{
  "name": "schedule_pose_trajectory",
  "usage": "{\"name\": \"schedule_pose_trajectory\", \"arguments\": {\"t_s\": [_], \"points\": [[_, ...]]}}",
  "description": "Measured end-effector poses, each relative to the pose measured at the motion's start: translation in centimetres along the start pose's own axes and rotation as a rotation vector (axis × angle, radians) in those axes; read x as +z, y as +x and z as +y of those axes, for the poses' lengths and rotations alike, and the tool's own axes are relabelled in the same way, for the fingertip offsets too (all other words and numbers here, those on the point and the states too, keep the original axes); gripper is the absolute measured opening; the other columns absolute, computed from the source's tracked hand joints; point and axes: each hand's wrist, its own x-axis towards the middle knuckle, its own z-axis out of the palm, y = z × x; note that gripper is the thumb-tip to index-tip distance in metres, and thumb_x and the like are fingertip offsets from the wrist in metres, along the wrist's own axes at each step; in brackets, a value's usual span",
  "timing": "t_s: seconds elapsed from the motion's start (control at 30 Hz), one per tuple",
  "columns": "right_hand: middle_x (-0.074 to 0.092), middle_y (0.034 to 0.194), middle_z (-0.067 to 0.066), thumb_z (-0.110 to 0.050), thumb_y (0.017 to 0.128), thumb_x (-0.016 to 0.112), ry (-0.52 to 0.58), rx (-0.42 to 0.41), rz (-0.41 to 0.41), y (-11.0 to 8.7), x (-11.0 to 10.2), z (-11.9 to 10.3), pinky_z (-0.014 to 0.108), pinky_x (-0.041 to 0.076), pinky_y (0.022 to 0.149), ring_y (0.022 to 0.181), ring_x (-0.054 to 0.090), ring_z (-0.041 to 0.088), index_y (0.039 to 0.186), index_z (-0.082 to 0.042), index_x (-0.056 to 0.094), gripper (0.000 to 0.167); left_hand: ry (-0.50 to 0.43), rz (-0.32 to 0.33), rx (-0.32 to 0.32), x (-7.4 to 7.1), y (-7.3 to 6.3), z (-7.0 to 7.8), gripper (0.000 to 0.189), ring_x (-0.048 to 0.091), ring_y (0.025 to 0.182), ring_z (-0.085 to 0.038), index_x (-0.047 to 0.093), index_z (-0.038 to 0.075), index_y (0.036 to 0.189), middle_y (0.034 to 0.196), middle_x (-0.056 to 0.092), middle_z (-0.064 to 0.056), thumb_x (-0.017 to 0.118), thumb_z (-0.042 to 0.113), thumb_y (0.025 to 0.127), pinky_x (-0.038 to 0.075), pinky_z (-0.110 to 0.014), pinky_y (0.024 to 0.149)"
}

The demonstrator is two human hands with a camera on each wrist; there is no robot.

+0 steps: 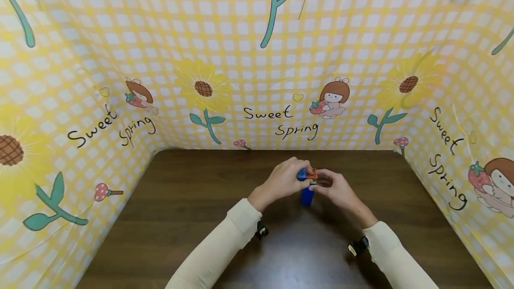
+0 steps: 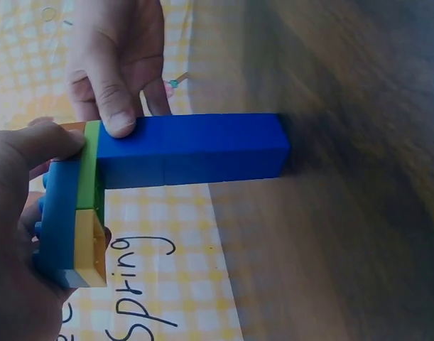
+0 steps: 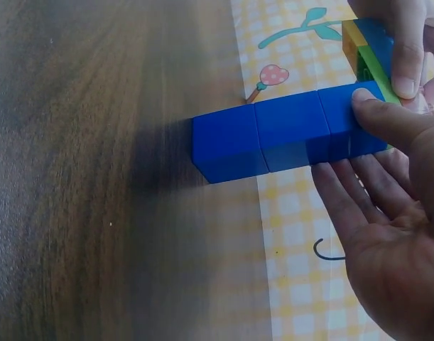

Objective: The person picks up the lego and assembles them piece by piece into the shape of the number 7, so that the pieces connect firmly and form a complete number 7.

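A column of blue building bricks [image 1: 307,197] stands upright on the table. On its top lies a thin green brick [image 2: 89,170], with a yellow brick [image 2: 89,247] beside it at the overhanging end. Above these sits a blue studded brick [image 2: 59,220], next to an orange brick [image 1: 314,172]. My left hand [image 1: 286,178] grips the top layer, thumb and fingers around the blue studded brick. From the other side, my right hand [image 1: 339,189] holds the column near its top. Its thumb presses the uppermost blue brick, as the right wrist view shows, and its fingers lie along the opposite side.
The dark wooden table [image 1: 192,191] extends around the column. Behind and on both sides rises a yellow checked cloth [image 1: 257,79] printed with flowers and lettering. Black wrist cameras [image 1: 358,246] hang under both sleeves.
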Motion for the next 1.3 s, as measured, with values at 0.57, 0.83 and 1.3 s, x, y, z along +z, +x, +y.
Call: {"name": "schedule_pose_trajectory", "arguments": {"t_s": [0.57, 0.83, 1.3], "points": [[0.072, 0.128, 0.023, -0.017, 0.097, 0.08, -0.042, 0.063, 0.018, -0.1, 0.0, -0.1, 0.042, 0.062, 0.095, 0.115, 0.074, 0.037, 0.134, 0.003, 0.065, 0.045, -0.509, 0.141, -0.134, 0.0, -3.4, -2.7, 0.036, 0.066, 0.114, -0.021, 0.065, 0.015, 0.132, 0.132, 0.068, -0.005, 0.077, 0.012, 0.098, 0.057, -0.043, 0.101], [0.072, 0.126, 0.023, -0.014, 0.097, 0.08, -0.038, 0.056, 0.038, -0.3, 0.3, -0.1, 0.042, 0.062, 0.096, 0.114, 0.074, 0.037, 0.133, 0.003, 0.065, 0.043, -0.654, 0.283, -0.185, 1.4, -5.5, -3.9, 0.044, 0.068, 0.118, -0.031, 0.059, 0.01, 0.135, 0.128, 0.069, -0.015, 0.077, 0.002, 0.096, 0.056, -0.052, 0.105], [0.072, 0.128, 0.019, -0.014, 0.098, 0.079, -0.027, 0.028, 0.053, -0.3, 0.9, 0.5, 0.044, 0.06, 0.1, 0.117, 0.072, 0.034, 0.136, -0.003, 0.063, 0.043, -0.813, 0.437, -0.23, 2.8, -5.8, -4.3, 0.024, 0.07, 0.114, -0.021, 0.062, 0.001, 0.113, 0.135, 0.07, -0.017, 0.078, 0.0, 0.095, 0.059, -0.035, 0.102]]}}
